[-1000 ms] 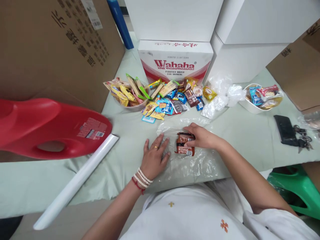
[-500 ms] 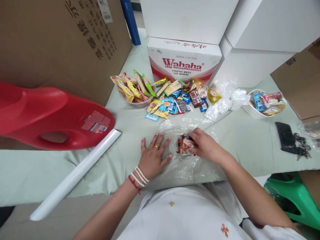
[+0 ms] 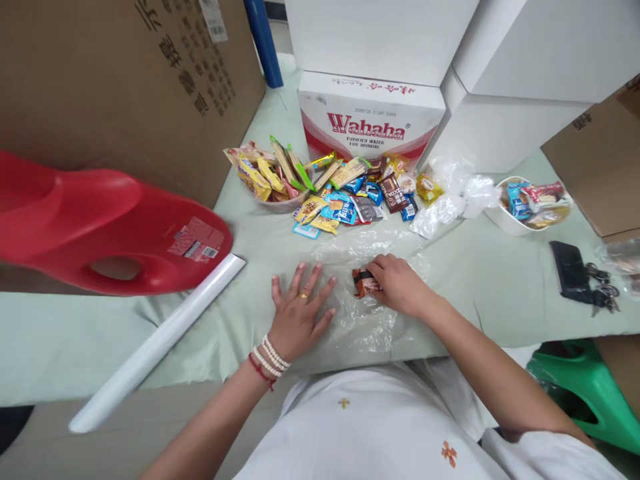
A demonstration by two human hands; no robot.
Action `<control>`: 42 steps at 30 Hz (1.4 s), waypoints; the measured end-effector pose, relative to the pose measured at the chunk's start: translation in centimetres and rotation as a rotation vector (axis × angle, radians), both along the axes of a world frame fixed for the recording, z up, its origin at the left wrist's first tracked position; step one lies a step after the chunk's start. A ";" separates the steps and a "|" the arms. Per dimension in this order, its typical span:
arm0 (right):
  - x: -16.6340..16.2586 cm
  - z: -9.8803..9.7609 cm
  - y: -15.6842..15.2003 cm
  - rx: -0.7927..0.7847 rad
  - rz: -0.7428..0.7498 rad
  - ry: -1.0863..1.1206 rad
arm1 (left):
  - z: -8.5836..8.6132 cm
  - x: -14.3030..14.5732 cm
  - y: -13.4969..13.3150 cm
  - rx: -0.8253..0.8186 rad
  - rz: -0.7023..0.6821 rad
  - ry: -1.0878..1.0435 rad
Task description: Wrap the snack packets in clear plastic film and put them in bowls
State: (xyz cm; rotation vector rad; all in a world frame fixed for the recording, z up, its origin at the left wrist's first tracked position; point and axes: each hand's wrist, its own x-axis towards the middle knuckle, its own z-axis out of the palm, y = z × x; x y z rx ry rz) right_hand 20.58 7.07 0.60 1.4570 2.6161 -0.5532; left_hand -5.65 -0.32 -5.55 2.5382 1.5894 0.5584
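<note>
My left hand [image 3: 300, 312] lies with its fingers spread at the left edge of a clear plastic sheet [image 3: 360, 327] on the table. Nothing is held in it. My right hand [image 3: 399, 283] has its fingers curled over a small brown-wrapped snack packet [image 3: 366, 282] on top of the sheet. The packet's right end is hidden under those fingers. Behind the sheet is a heap of snack packets [image 3: 350, 207] in blue, yellow and brown wrappers. To its left a clear bowl [image 3: 280, 205] is filled with more wrapped snacks.
A white tub [image 3: 510, 223] of snacks, crumpled clear plastic [image 3: 465, 193] and a black key case [image 3: 570, 270] are at the right. A red jug [image 3: 150, 227] and a white roll [image 3: 160, 347] lie left. A Wahaha box [image 3: 370, 117] stands at the back.
My left hand has slid slightly left, its fingers wider apart. My right hand has closed further over the brown packet, and less of the packet shows.
</note>
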 end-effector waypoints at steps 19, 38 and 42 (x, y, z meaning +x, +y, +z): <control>11.0 -2.1 -7.4 -0.085 -0.062 0.603 | 1.3 -1.6 0.5 -0.357 -0.298 -0.394; 9.1 -2.1 3.2 -0.359 -0.396 0.239 | 6.4 6.6 0.9 0.360 -0.186 -0.074; 9.1 -0.6 4.7 -0.199 -0.267 0.060 | 3.4 8.3 2.5 0.080 -0.138 -0.015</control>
